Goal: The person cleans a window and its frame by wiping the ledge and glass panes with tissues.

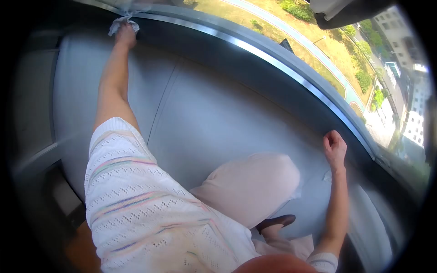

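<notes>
Head: left grip [126,35] holds tissue [116,25] near rail [244,44]; right grip [335,148] narrow; grey surface [205,113] between.

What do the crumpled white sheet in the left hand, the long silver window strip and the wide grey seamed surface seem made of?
Crumpled white sheet: thin, matte tissue or perhaps cloth, from its soft folds.
Long silver window strip: probably smooth metal, from its bright glare.
Wide grey seamed surface: satin, perhaps vinyl or leather, from its soft sheen.

White tissue [119,23], grey surface [205,113], pastel-striped sleeve [120,157].
</notes>
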`<state>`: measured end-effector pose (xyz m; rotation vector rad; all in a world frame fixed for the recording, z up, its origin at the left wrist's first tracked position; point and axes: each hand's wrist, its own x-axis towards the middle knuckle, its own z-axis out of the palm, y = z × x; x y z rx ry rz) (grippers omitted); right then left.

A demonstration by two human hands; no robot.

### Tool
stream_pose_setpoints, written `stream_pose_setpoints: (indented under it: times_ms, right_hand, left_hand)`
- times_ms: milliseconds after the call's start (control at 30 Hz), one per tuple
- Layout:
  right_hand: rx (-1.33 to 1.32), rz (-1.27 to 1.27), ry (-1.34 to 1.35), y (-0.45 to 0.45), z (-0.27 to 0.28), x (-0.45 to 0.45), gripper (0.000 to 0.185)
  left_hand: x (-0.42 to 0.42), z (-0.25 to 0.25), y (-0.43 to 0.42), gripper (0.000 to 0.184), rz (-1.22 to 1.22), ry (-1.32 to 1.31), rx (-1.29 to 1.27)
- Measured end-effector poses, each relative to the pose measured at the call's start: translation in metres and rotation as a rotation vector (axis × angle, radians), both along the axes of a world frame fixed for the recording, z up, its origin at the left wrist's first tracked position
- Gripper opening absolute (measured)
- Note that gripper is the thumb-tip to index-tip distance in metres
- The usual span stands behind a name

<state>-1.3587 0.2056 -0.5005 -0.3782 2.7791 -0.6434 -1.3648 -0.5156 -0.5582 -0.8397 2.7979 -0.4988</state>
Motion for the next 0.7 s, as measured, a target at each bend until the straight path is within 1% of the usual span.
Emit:
stream_pose_setpoints:
  times_ms: [33,100,200,300,400,500,600,700]
  right_hand:
    - [0.001,-0.003,-0.002,-0.003,0.001,0.001,0.007]
    - [0.002,-0.02,-0.003,0.0,-0.002,0.002,0.007]
    - [0.018,-0.012,0.012,0.003,-0.006,0.001,0.008]
    - [-0.01,-0.012,0.037,0.003,-0.009,0.004,0.008]
    - [0.002,-0.007,0.051,0.003,-0.011,0.006,0.009]
    - [0.025,0.009,0.05,0.004,-0.013,0.006,0.011]
    - [0.013,0.018,0.017,0.005,-0.015,0.008,0.013]
    - [0.01,0.027,-0.049,0.012,-0.016,0.003,0.014]
  left_hand:
    - [0.003,0.003,0.015,0.061,-0.018,0.012,-0.026]
    - [0.006,0.001,0.038,0.061,0.017,0.022,-0.029]
    - [0.015,0.009,0.089,0.068,0.0,-0.018,0.017]
    - [0.028,-0.001,0.136,0.079,-0.09,0.064,-0.019]
    - [0.034,0.001,0.193,0.084,-0.175,0.025,0.017]
    - [0.042,0.001,0.265,0.08,-0.377,0.07,0.015]
    - [0.046,-0.002,0.338,0.065,-0.581,0.177,0.088]
    - [0.038,0.009,0.397,0.048,-0.746,0.286,0.198]
